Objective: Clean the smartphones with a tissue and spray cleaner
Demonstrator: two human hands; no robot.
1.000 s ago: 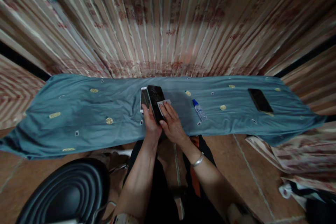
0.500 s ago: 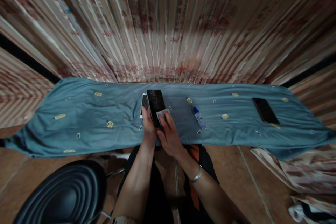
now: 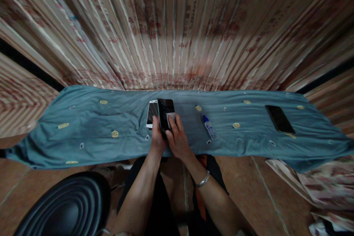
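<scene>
A black smartphone (image 3: 163, 110) is held by its lower left side in my left hand (image 3: 158, 136), screen up. Over its right side, my right hand (image 3: 178, 134) presses a small pale cloth (image 3: 170, 115) against the glass with its fingertips. Just left of that phone, a white-framed smartphone (image 3: 152, 112) lies on the table cover, partly hidden by the held phone and my left hand. To the right of my hands, a clear bottle with a blue cap (image 3: 210, 128) lies on its side.
A blue-green patterned cloth (image 3: 91, 132) covers the long table. Another black smartphone (image 3: 280, 118) lies at the right. Pleated curtains (image 3: 177, 37) hang behind and beside the table. A black round stool (image 3: 66, 206) stands on the floor at lower left.
The held phone has turned more upright in view and shifted slightly right, uncovering more of the white phone. My right hand has moved with the cloth a little along the screen.
</scene>
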